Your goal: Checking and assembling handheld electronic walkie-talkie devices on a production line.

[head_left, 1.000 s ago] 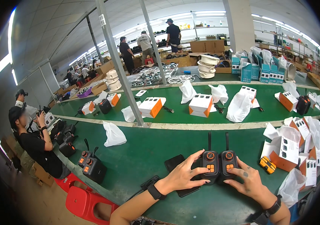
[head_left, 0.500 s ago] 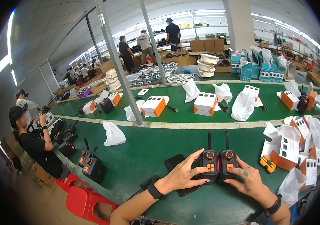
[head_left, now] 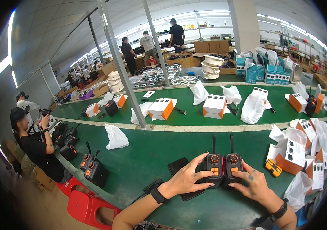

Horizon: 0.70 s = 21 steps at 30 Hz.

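Observation:
Two small black portable speakers stand upright side by side on the green table, each with a strap loop, an orange-ringed knob and orange buttons on its top. My left hand [head_left: 188,177] is curled around the left speaker [head_left: 214,161], its index finger at the orange buttons and thumb at the near edge. Around the right speaker [head_left: 234,160] curls my right hand [head_left: 253,183], index fingertip on the buttons, thumb low on its near side. Dark bands circle both wrists. Partly under my left hand lies a black phone-like slab [head_left: 179,165].
Right of my hands are a yellow-and-black device [head_left: 273,167], opened white-orange boxes [head_left: 291,155] and plastic bags [head_left: 298,191]. More speakers [head_left: 95,172] stand at left, near a seated person [head_left: 37,149] and red stools [head_left: 89,207]. A metal post [head_left: 123,65] rises beyond the table, beside a green belt [head_left: 186,111].
Boxes, bags and cables on the far green belt have shifted a little to the right. My hands and the two speakers stay in place.

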Available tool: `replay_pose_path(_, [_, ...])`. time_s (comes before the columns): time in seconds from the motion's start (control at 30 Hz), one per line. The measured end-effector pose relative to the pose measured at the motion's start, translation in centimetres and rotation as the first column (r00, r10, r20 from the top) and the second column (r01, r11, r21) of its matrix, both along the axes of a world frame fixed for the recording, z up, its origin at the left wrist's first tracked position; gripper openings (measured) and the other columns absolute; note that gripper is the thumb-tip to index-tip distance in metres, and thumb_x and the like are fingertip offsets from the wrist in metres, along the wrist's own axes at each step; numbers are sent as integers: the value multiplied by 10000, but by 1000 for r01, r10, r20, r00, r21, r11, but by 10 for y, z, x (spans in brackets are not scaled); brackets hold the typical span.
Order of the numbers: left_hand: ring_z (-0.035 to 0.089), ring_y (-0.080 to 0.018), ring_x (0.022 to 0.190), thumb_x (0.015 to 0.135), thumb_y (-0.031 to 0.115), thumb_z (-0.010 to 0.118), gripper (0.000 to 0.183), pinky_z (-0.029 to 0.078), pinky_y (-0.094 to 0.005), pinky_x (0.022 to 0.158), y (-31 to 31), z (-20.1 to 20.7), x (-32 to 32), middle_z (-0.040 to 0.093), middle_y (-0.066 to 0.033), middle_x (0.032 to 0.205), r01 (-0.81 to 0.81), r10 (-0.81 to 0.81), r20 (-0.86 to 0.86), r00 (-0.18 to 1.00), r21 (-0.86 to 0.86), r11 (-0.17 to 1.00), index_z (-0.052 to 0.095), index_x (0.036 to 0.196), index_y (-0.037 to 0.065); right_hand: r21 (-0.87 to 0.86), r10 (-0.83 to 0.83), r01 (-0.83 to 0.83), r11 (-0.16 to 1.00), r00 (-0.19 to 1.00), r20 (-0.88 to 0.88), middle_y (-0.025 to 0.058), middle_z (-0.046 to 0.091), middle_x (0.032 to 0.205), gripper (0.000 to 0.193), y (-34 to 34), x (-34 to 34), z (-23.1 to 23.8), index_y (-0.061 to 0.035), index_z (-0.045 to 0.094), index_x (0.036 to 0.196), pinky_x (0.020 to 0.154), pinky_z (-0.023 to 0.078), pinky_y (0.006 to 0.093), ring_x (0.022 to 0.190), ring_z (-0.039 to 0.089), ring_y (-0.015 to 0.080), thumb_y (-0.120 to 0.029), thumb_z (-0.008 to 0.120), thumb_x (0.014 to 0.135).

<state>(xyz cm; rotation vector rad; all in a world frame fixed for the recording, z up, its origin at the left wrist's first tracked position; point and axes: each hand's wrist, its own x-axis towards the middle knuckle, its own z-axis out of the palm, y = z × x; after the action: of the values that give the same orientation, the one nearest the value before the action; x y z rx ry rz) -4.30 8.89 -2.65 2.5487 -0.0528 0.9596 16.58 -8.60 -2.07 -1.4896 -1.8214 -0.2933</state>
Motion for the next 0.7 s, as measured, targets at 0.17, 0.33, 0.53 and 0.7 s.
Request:
replay_pose_path(0.17, [544, -413, 1121, 699, 235, 824, 509, 500, -441, 921, 0, -1, -1, 332, -245, 1415, -11, 11, -13, 1000, 6, 1000, 526, 1109, 184, -1, 16, -16, 1000, 1000, 11, 323, 557, 1188, 460, 0, 0, 1, -144, 639, 1067, 627, 558, 363, 752, 679, 362, -300, 827, 676])
replay_pose_path(0.33, [543, -413, 1122, 699, 232, 823, 511, 500, -443, 921, 1, 0, -2, 329, -240, 1419, -5, 5, -8, 1000, -4, 1000, 528, 1114, 185, -1, 14, -14, 1000, 1000, 16, 325, 552, 1196, 458, 1, -1, 0, -144, 633, 1068, 623, 557, 364, 753, 678, 363, -297, 825, 681])
replay_pose_path(0.53, [535, -414, 1133, 701, 223, 819, 513, 495, -447, 927, 2, 1, -3, 323, -236, 1425, 5, -5, -12, 1000, -17, 1000, 530, 1124, 190, -17, 10, -10, 1000, 1000, 6, 319, 549, 1206, 449, 1, -3, 0, -144, 636, 1060, 612, 554, 361, 740, 677, 355, -297, 824, 682])
replay_pose_path(0.7, [532, -414, 1137, 701, 223, 819, 515, 494, -444, 928, 2, 0, -4, 320, -236, 1427, -2, 2, -15, 1000, -12, 1000, 529, 1125, 191, -15, 11, -11, 1000, 1000, 6, 316, 550, 1208, 445, 1, -3, 1, -142, 639, 1056, 613, 554, 359, 746, 678, 353, -298, 823, 683])
